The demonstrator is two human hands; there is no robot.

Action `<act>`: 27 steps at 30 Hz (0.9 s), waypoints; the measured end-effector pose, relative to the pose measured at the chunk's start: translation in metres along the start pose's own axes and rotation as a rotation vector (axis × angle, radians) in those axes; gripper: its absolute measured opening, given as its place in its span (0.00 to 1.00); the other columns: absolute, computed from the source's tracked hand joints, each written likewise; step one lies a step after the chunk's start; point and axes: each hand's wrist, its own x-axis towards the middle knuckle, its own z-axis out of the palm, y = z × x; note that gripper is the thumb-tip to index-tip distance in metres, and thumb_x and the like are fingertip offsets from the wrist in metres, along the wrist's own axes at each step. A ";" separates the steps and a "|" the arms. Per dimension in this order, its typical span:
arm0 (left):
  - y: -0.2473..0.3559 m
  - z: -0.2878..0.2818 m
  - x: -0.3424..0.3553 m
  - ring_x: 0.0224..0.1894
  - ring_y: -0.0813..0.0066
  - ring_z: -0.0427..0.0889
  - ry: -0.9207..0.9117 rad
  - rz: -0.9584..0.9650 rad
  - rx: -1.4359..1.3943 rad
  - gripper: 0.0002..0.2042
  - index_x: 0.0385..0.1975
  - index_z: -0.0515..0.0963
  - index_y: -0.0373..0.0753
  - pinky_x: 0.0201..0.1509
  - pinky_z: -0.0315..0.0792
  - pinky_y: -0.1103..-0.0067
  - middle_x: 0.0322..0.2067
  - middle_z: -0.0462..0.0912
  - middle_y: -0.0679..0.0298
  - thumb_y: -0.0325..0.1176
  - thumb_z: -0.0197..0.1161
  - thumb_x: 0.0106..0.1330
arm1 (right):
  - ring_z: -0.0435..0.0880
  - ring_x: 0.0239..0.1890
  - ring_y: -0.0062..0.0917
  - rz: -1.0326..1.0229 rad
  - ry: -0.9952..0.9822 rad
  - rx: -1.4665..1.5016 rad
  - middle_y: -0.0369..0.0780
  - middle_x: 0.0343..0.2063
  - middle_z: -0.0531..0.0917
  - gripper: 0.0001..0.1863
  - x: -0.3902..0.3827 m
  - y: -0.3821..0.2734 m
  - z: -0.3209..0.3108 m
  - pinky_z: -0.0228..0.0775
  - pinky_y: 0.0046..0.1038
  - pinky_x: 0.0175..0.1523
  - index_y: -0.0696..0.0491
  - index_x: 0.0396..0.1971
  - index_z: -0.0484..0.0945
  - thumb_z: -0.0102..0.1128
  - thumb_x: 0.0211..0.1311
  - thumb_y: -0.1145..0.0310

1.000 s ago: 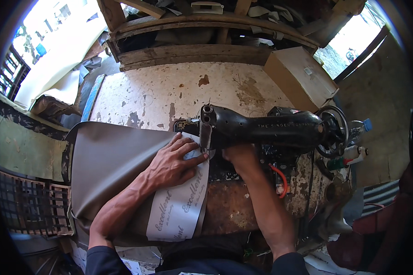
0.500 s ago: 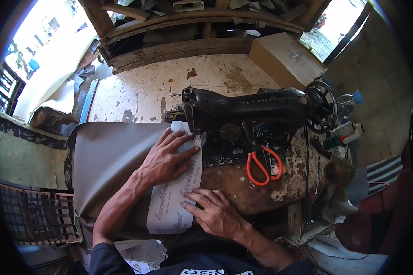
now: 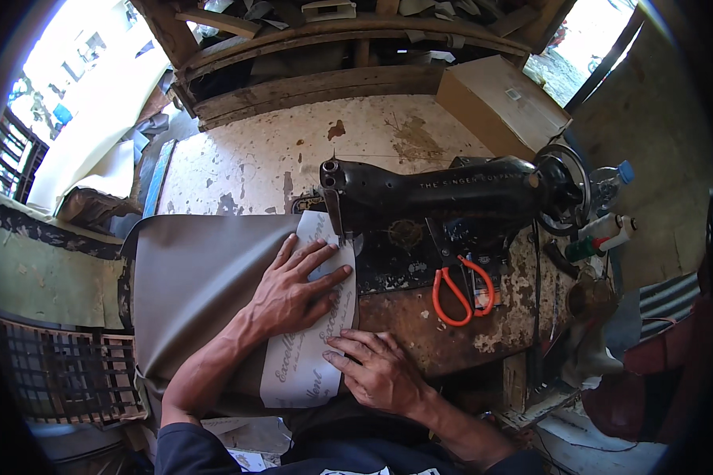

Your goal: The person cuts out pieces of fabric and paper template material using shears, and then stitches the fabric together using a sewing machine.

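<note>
A white strip with grey printed lettering (image 3: 303,372) lies along the right edge of a large grey-brown sheet (image 3: 206,261), which looks like leatherette. Its far end reaches under the head of a black sewing machine (image 3: 451,186). My left hand (image 3: 297,289) lies palm down across strip and sheet, fingers spread, the fingertips just short of the presser area. Closer to me, my right hand (image 3: 380,372) rests its fingertips and thumb on the strip's right edge. The needle is hidden behind the machine head. Scissors with orange handles (image 3: 451,297) lie on the machine bed's right part.
A cardboard box (image 3: 503,107) stands at the back right of the worn table (image 3: 246,150). Beside the handwheel (image 3: 584,190) are a clear bottle with a blue cap (image 3: 610,180) and thread spools (image 3: 602,241). Wooden shelving (image 3: 317,87) holding scraps runs along the back.
The whole view has shifted slightly, so everything appears a little further right and lower. Both hands keep nearly the same places on the strip.
</note>
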 end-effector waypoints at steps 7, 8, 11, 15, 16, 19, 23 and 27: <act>-0.008 -0.003 0.006 0.71 0.52 0.67 0.007 0.008 -0.018 0.25 0.61 0.80 0.55 0.77 0.51 0.47 0.66 0.72 0.54 0.37 0.66 0.60 | 0.73 0.66 0.29 0.005 -0.019 0.000 0.36 0.61 0.79 0.22 0.005 0.001 0.002 0.64 0.39 0.63 0.49 0.53 0.83 0.67 0.56 0.70; -0.012 -0.003 0.006 0.72 0.54 0.66 -0.026 0.029 -0.013 0.26 0.63 0.78 0.55 0.77 0.50 0.46 0.67 0.70 0.55 0.38 0.66 0.60 | 0.74 0.65 0.28 -0.003 -0.005 0.014 0.35 0.60 0.80 0.22 0.007 0.001 0.002 0.65 0.38 0.60 0.48 0.52 0.83 0.67 0.54 0.71; -0.019 -0.003 0.010 0.73 0.55 0.64 -0.064 0.058 -0.011 0.28 0.64 0.76 0.54 0.77 0.49 0.45 0.69 0.68 0.55 0.40 0.66 0.61 | 0.74 0.65 0.28 -0.032 -0.024 0.016 0.36 0.60 0.79 0.24 0.010 0.000 0.002 0.65 0.37 0.59 0.48 0.53 0.83 0.67 0.54 0.71; -0.027 -0.001 0.007 0.73 0.55 0.64 -0.055 0.080 -0.006 0.29 0.65 0.76 0.55 0.77 0.48 0.45 0.69 0.68 0.55 0.40 0.66 0.60 | 0.72 0.67 0.28 -0.039 -0.021 -0.007 0.37 0.61 0.79 0.25 0.013 -0.006 0.009 0.64 0.36 0.60 0.49 0.55 0.82 0.68 0.54 0.70; -0.027 -0.002 0.007 0.73 0.55 0.64 -0.051 0.079 -0.011 0.29 0.65 0.76 0.55 0.77 0.48 0.45 0.69 0.68 0.55 0.40 0.66 0.60 | 0.72 0.67 0.28 -0.037 -0.025 -0.011 0.37 0.61 0.79 0.25 0.013 -0.005 0.010 0.64 0.36 0.60 0.49 0.55 0.82 0.68 0.54 0.70; -0.026 -0.004 0.010 0.71 0.52 0.67 -0.002 0.062 -0.053 0.26 0.61 0.80 0.54 0.77 0.51 0.45 0.64 0.72 0.52 0.37 0.66 0.59 | 0.73 0.67 0.29 -0.073 -0.045 -0.080 0.36 0.61 0.80 0.27 0.013 -0.002 0.012 0.66 0.36 0.59 0.48 0.56 0.81 0.67 0.52 0.72; -0.029 -0.002 0.010 0.71 0.52 0.67 0.007 0.085 -0.046 0.26 0.61 0.80 0.55 0.77 0.51 0.45 0.64 0.72 0.51 0.38 0.66 0.59 | 0.76 0.65 0.29 -0.052 -0.015 -0.075 0.35 0.59 0.82 0.25 0.017 -0.005 0.007 0.67 0.34 0.56 0.47 0.54 0.83 0.67 0.52 0.73; -0.034 0.000 0.012 0.71 0.52 0.67 0.014 0.097 -0.043 0.25 0.61 0.80 0.56 0.77 0.50 0.45 0.64 0.73 0.51 0.39 0.66 0.60 | 0.78 0.64 0.28 -0.020 0.004 -0.072 0.34 0.57 0.84 0.22 0.022 -0.006 0.007 0.68 0.33 0.54 0.46 0.53 0.85 0.68 0.55 0.73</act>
